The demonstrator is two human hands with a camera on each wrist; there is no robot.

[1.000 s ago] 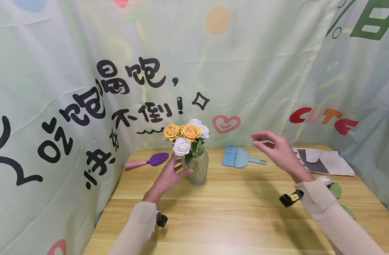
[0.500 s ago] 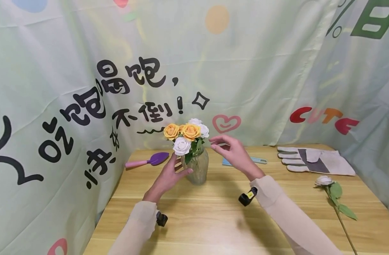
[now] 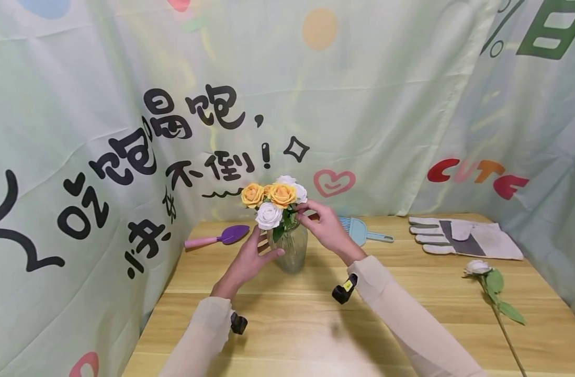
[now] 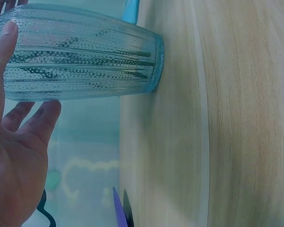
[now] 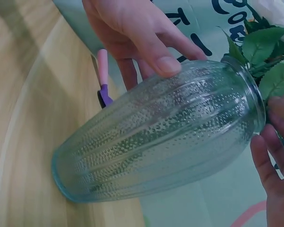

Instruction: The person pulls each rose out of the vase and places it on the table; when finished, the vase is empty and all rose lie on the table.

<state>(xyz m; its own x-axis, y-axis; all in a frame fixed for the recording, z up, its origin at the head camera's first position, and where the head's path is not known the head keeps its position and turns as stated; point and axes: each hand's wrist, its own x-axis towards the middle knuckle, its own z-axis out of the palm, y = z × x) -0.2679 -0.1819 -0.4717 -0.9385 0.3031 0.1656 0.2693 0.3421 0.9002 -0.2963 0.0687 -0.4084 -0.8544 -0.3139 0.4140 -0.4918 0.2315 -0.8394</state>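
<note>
A ribbed clear glass vase (image 3: pixel 292 254) stands upright on the wooden table, holding yellow roses (image 3: pixel 282 195) and white roses (image 3: pixel 269 216) with green leaves. My left hand (image 3: pixel 249 262) holds the vase's left side, its thumb lying on the glass and the fingers reaching round behind. At the rim on the other side, my right hand (image 3: pixel 326 226) has its fingertips among the leaves (image 5: pixel 265 47), below a white rose at the back right. In the right wrist view its thumb overlaps a leaf; whether it pinches a stem is hidden.
A purple trowel with a pink handle (image 3: pixel 218 239) lies back left. Behind my right hand is a light blue brush (image 3: pixel 360 230). Further right lie a grey-white work glove (image 3: pixel 466 238) and a single white rose (image 3: pixel 496 296). A printed curtain (image 3: pixel 372 120) encloses the table.
My right hand has moved left from above the brush and glove to the flowers at the vase's rim. The left hand has stayed on the vase.
</note>
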